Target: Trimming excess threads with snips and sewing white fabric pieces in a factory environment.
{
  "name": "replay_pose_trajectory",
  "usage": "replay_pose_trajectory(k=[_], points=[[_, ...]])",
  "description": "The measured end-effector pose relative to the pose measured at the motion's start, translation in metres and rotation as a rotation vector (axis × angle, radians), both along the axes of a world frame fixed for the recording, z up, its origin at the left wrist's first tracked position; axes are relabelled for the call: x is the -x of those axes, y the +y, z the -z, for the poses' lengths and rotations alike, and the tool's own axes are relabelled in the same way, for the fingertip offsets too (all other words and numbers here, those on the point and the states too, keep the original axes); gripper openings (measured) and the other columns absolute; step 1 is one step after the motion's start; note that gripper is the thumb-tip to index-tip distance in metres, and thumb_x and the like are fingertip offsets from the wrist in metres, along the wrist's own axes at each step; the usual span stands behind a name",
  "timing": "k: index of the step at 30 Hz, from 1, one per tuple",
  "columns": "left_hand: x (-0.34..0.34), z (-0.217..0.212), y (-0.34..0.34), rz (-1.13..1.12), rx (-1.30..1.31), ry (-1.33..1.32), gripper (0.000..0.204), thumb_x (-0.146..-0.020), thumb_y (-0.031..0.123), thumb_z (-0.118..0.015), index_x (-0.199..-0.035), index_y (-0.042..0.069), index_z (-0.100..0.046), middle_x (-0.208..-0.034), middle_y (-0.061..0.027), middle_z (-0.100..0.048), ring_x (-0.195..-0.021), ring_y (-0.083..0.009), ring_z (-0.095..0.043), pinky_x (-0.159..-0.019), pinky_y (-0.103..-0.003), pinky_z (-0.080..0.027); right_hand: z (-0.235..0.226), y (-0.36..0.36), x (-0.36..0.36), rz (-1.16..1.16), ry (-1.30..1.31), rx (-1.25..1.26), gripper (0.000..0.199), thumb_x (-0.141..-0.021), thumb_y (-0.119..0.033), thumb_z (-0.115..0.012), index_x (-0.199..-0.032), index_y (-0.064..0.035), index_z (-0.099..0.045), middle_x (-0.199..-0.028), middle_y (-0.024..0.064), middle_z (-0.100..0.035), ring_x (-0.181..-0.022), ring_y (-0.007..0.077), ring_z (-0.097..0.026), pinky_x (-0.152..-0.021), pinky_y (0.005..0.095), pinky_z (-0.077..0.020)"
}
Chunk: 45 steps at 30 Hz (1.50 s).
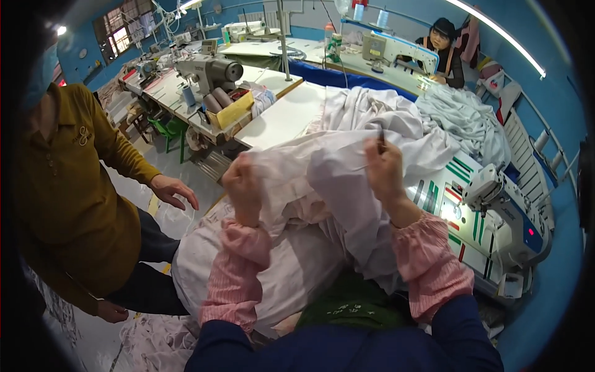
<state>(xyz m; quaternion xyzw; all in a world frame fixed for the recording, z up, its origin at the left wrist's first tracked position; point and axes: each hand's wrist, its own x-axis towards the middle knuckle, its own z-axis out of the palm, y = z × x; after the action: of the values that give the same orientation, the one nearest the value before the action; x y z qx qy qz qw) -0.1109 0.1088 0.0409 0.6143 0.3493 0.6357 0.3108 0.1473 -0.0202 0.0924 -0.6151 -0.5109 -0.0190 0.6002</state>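
Note:
Both of my arms, in pink sleeve covers, are raised, with a length of white fabric (338,164) stretched between the hands. My left hand (243,189) is closed on the cloth and slightly blurred. My right hand (385,173) grips the fabric on the other side; a small dark object (381,139) sticks up at its fingers, too unclear to name. Below the held part, the cloth hangs in folds over a large white bundle (266,273) in front of me. More white fabric (378,111) lies heaped on the table beyond my hands.
A lit sewing machine (508,208) stands at the right. A co-worker in a mustard shirt (74,180) stands close on the left, one hand (175,191) reaching toward the bundle. Another person (443,49) sits behind a far machine. A grey sewing machine (207,71) stands on another table.

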Motion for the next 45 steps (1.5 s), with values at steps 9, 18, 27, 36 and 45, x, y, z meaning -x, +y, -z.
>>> replay_pose_trajectory(k=[9,18,27,36,45], points=[[0.251,0.082,0.150,-0.685,-0.114,0.348,0.043,-0.092,0.032,-0.048,-0.071,-0.003,-0.058,-0.061,-0.0144,-0.059,-0.056,-0.0312,-0.057,-0.054,-0.038,-0.046,0.005,-0.016,-0.169,0.464,-0.189,0.038,0.043,-0.091,-0.035,-0.052,-0.070,0.0018,-0.058,-0.056,0.0082,-0.053,-0.053,0.0170,-0.049,-0.054,0.0371,-0.0418],[0.378,0.080,0.148,-1.023,-0.093,0.458,0.040,-0.090,0.031,-0.046,-0.087,-0.005,-0.063,-0.080,-0.0253,-0.063,-0.076,-0.0411,-0.061,-0.065,-0.042,-0.048,-0.011,-0.064,-0.315,0.952,-0.340,0.070,0.046,-0.090,-0.037,-0.047,-0.084,0.0056,-0.064,-0.076,0.0255,-0.063,-0.071,0.0381,-0.064,-0.063,0.0442,-0.0476],[0.344,0.147,0.169,-0.943,0.430,0.982,0.031,-0.090,0.027,-0.046,-0.094,-0.002,-0.056,-0.090,-0.0233,-0.057,-0.085,-0.0391,-0.056,-0.073,-0.043,-0.043,-0.004,-0.109,-0.339,0.851,-0.233,0.168,0.055,-0.088,-0.043,-0.048,-0.083,0.0102,-0.061,-0.082,0.0270,-0.063,-0.082,0.0390,-0.062,-0.072,0.0395,-0.0458],[0.039,0.221,-0.029,-0.221,-0.157,0.692,0.068,-0.086,0.027,-0.058,-0.137,-0.004,-0.025,-0.142,-0.0266,-0.024,-0.129,-0.0420,-0.026,-0.107,-0.045,-0.022,0.015,-0.097,-0.324,0.810,-0.335,0.343,0.047,-0.091,-0.041,-0.044,-0.083,0.0003,-0.064,-0.079,0.0239,-0.063,-0.076,0.0392,-0.062,-0.068,0.0458,-0.0467],[-0.062,0.155,-0.054,0.198,-0.299,0.749,0.023,-0.079,0.008,-0.057,-0.102,0.002,-0.058,-0.094,-0.0118,-0.063,-0.092,-0.0319,-0.058,-0.083,-0.045,-0.041,0.009,-0.102,-0.298,0.824,-0.351,0.366,0.039,-0.087,-0.034,-0.051,-0.077,0.0020,-0.063,-0.073,0.0236,-0.061,-0.074,0.0413,-0.060,-0.067,0.0452,-0.0462]])
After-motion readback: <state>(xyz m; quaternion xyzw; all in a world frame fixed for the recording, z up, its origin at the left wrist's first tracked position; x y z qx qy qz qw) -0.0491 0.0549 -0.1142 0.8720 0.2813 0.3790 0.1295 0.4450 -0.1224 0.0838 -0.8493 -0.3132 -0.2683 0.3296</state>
